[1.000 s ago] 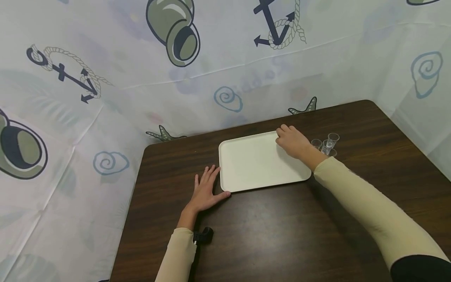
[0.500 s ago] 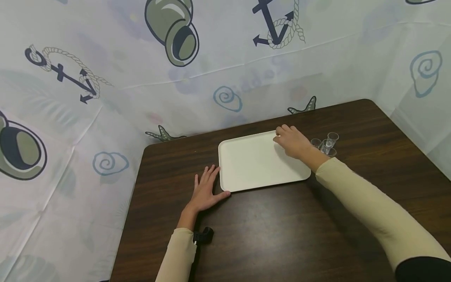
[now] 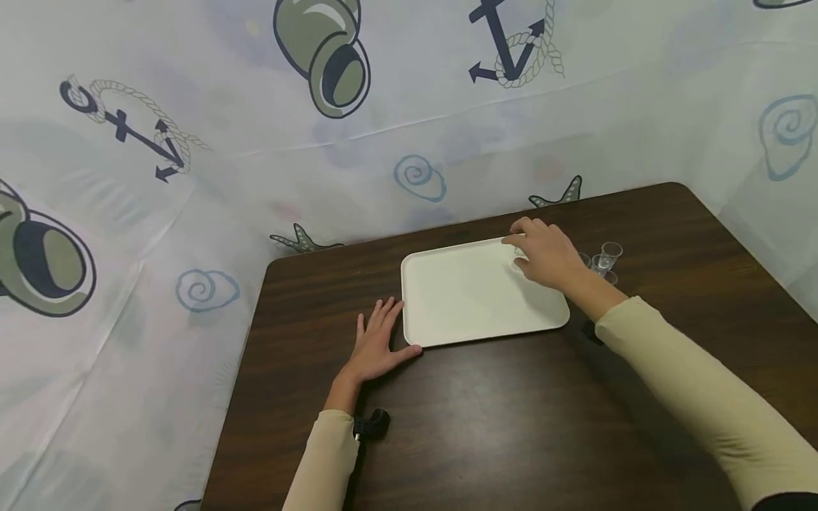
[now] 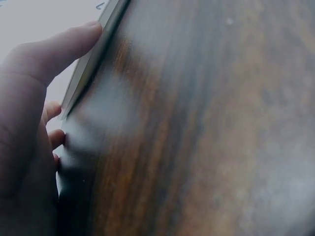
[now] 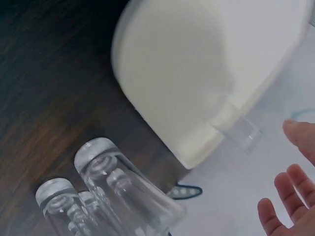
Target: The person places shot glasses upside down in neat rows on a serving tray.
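Observation:
My left hand (image 3: 375, 351) rests beside the cream-coloured tray (image 3: 469, 301), fingertips at its left edge and thumb at the near left corner. In the left wrist view, the thumb (image 4: 74, 44) lies along the tray's side. Over the tray's far right corner is my right hand (image 3: 546, 252), its fingers spread apart. A small clear shot glass (image 5: 238, 130) stands on the tray near that corner, and the right wrist view shows a gap between it and the fingertips (image 5: 293, 130). From the head view the hand partly hides this glass.
Several more clear shot glasses (image 3: 611, 252) stand close together on the dark wooden table (image 3: 486, 426), just right of the tray and partly behind my right wrist. A patterned cloth (image 3: 358, 170) hangs behind the table's far edge.
The fingers of my right hand have spread from a closer curl, and the hand has shifted slightly right, uncovering the shot glass on the tray. My left hand stays put.

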